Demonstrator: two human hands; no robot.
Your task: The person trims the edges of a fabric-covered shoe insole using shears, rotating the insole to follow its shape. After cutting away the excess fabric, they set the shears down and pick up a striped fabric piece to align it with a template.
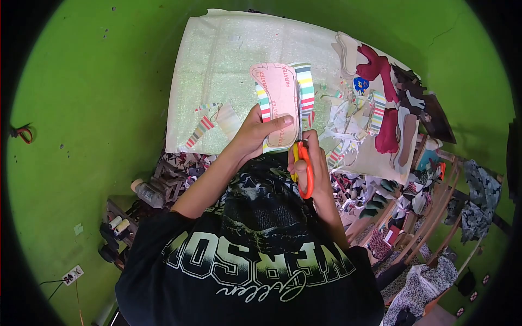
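Observation:
A pink insole-shaped piece printed with PARATEX lies against striped fabric that sticks out on both sides. My left hand holds the two together at their lower left, thumb on top of the pink piece. My right hand is closed round the orange and yellow handles of the scissors. The scissor blades point up along the right edge of the pink piece, with striped fabric beside them.
A covered table bears fabric scraps, a striped strip, dark red pieces and pale sole shapes. At the lower right stands a wooden rack with cloth. A plastic bottle lies at the left.

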